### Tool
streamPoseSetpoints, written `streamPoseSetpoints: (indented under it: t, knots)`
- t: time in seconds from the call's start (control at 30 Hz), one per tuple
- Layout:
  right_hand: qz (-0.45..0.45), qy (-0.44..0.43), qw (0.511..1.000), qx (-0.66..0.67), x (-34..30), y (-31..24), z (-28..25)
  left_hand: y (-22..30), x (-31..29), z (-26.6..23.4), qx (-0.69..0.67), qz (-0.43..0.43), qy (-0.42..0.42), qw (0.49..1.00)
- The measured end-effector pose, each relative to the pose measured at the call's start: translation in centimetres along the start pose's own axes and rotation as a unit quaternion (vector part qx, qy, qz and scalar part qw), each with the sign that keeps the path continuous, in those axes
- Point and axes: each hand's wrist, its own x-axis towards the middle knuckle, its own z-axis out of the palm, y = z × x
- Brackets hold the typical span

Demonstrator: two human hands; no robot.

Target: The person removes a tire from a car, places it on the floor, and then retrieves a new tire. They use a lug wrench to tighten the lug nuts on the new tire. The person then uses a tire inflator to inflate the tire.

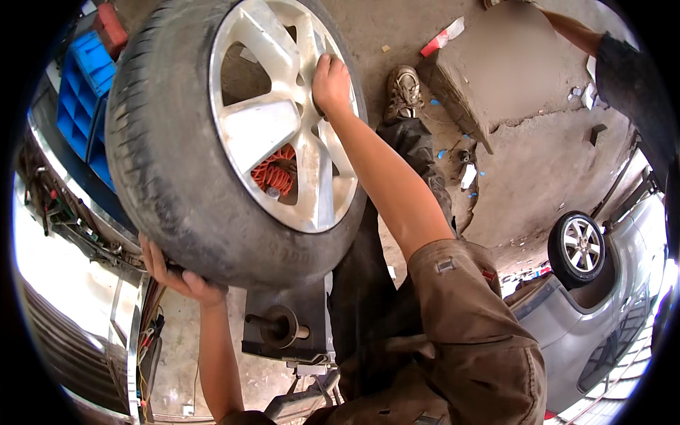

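A car wheel (283,117) with a silver alloy rim and a worn black tire (166,152) fills the upper left, tilted, its spoked face turned to the right. My left hand (180,276) supports the tire from below, fingers spread along the tread. At the middle of the rim, my right hand (333,85) is closed with its fingers curled around the hub area; the fingertips are partly hidden. Just below the tire is a dark boxy machine (258,345) with a round flange and short shaft (281,327). Through the spokes, a red coiled hose (274,173) shows.
Blue plastic bins (81,99) and a red box (110,28) stand at left. Ahead on the right, another person's arm (574,32) reaches past a cardboard box (453,85). A silver vehicle (602,319) and a second wheel (577,249) are at right. Paper scraps litter the floor.
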Motion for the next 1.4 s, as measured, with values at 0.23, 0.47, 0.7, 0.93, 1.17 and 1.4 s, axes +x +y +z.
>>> streamPoseSetpoints:
  t: [0.23,0.47,0.7,0.93,1.17,1.4]
  knots:
    - [-0.084,-0.095,0.992,0.014,-10.6,2.5,-6.1,1.5,3.9,-0.5,-0.019,0.053,0.017,0.998]
    - [-0.146,-0.163,0.974,0.057,-24.5,-2.5,-14.3,4.1,8.8,-2.2,0.022,0.091,0.050,0.994]
    - [-0.143,-0.209,0.960,0.116,-26.8,-10.6,-18.9,7.2,9.8,-2.7,0.038,0.053,0.092,0.994]
    - [-0.181,-0.076,0.979,0.049,-22.3,-16.9,-17.9,10.8,8.3,-1.1,0.029,0.030,0.120,0.992]
    - [-0.156,0.000,0.988,-0.017,-21.3,-14.2,-22.9,16.9,7.5,1.0,0.013,0.041,0.166,0.985]
    - [-0.169,-0.185,0.961,0.118,-22.1,-13.5,-26.8,18.7,5.9,1.9,0.013,0.039,0.173,0.984]
